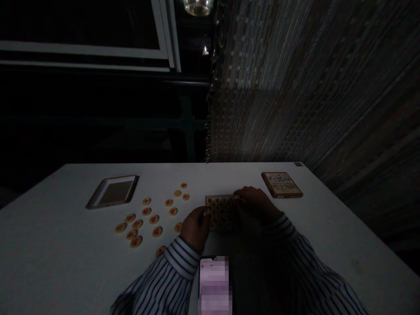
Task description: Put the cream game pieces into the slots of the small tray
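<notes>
In dim light, a small patterned board or folded sheet [222, 211] lies on the white table [65, 253]. My left hand [194, 226] grips its left edge with curled fingers. My right hand [257, 204] rests over its upper right corner, fingers closed on it. Both sleeves are white with dark stripes. Several round, pale game pieces with red marks [146, 212] lie scattered to the left of the board.
An empty shallow box tray [113, 191] sits at the back left. A printed box lid [281, 184] lies at the back right. A lit phone [215, 284] lies near the front edge. A beaded curtain [295, 87] hangs behind.
</notes>
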A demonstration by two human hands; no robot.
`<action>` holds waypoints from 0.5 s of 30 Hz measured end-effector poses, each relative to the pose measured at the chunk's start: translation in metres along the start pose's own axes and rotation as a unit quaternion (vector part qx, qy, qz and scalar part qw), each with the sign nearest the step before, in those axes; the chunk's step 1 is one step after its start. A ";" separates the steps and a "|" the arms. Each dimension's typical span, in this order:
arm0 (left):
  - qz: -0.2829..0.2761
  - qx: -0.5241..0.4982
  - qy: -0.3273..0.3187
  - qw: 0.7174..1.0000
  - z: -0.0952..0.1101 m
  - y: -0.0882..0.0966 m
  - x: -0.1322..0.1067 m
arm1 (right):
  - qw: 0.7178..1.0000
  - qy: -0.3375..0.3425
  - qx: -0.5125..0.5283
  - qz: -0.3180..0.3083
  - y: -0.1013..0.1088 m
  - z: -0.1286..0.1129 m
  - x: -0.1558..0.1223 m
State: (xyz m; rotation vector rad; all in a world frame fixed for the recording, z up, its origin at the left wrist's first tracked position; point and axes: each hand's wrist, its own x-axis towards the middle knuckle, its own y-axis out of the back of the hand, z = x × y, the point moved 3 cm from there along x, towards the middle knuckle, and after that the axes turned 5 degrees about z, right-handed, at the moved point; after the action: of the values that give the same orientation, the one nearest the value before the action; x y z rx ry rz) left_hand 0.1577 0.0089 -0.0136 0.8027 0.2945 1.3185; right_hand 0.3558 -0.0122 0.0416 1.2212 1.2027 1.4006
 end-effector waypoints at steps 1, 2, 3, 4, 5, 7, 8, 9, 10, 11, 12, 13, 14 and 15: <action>0.003 -0.001 -0.004 1.000 0.000 0.001 -0.001 | 1.000 0.002 0.014 0.003 0.000 0.001 -0.003; 0.004 -0.002 -0.008 1.000 0.000 0.002 -0.003 | 0.999 0.005 0.031 0.008 -0.002 0.001 -0.007; 0.003 -0.004 -0.014 1.000 0.000 0.003 -0.005 | 0.999 0.011 0.048 0.012 -0.003 0.001 -0.012; 0.001 -0.006 -0.019 1.000 -0.001 0.003 -0.008 | 0.998 0.012 0.066 0.021 -0.005 0.001 -0.017; -0.005 -0.008 -0.024 1.000 -0.001 0.004 -0.010 | 0.996 0.012 0.083 0.025 -0.008 0.001 -0.023; -0.017 -0.012 -0.030 0.999 -0.003 0.005 -0.016 | 0.991 0.007 0.123 0.044 -0.014 0.001 -0.036; -0.021 -0.014 -0.034 0.999 -0.005 0.005 -0.019 | 0.988 0.000 0.145 0.055 -0.016 0.001 -0.042; -0.022 -0.018 -0.041 0.999 -0.007 0.005 -0.021 | 0.985 0.000 0.164 0.059 -0.018 0.000 -0.048; -0.021 -0.021 -0.052 0.998 -0.008 0.005 -0.024 | 0.981 0.002 0.182 0.069 -0.019 -0.001 -0.053; -0.019 -0.023 -0.062 0.998 -0.010 0.005 -0.026 | 0.978 0.004 0.197 0.074 -0.019 -0.003 -0.057; -0.019 -0.024 -0.069 0.997 -0.013 0.004 -0.028 | 0.975 0.012 0.208 0.079 -0.019 -0.006 -0.060; -0.020 -0.023 -0.076 0.997 -0.015 0.003 -0.030 | 0.973 0.026 0.213 0.079 -0.019 -0.009 -0.062; -0.019 -0.019 -0.081 0.996 -0.018 0.001 -0.031 | 0.973 0.046 0.214 0.074 -0.018 -0.014 -0.063; -0.017 -0.013 -0.086 0.996 -0.020 0.000 -0.032 | 0.973 0.066 0.208 0.069 -0.018 -0.018 -0.064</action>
State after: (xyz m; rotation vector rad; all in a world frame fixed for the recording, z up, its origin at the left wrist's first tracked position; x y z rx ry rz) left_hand 0.1373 -0.0139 -0.0356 0.8792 0.1532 1.2107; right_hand 0.3456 -0.0751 0.0149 1.5404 1.5870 1.3895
